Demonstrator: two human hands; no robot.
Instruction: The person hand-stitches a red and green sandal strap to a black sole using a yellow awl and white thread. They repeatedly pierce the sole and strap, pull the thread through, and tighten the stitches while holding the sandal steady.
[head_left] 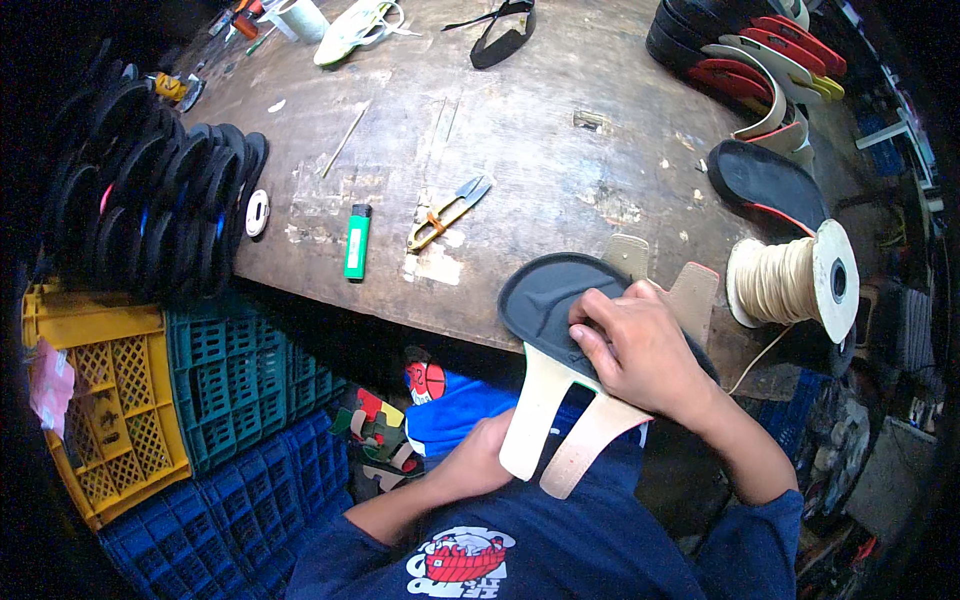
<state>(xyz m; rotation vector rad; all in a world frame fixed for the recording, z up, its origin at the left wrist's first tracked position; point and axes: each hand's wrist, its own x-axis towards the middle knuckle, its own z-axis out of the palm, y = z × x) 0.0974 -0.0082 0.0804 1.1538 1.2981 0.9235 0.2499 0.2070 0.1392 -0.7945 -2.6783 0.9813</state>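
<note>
A black sandal footbed (548, 290) with pale straps (535, 410) on both sides juts over the near table edge. My right hand (640, 345) rests on top of it, fingers curled and thumb pressed in. What the fingers pinch, if anything, is hidden. Below the edge, my left hand (490, 455) is partly behind a hanging strap; its fingers cannot be seen. Beside the sandal on the right lies a spool of cream cord (785, 285), its loose end trailing toward the footbed. Farther off lie yellow-handled thread snips (450, 212) and a green lighter (356, 243).
Stacked black soles (150, 200) crowd the table's left edge. More soles and straps (770, 70) are piled at the far right, near a single black sole (768, 185). Yellow (110, 390) and blue crates (230, 520) stand below on the left. A thin stick (343, 143) lies on the table.
</note>
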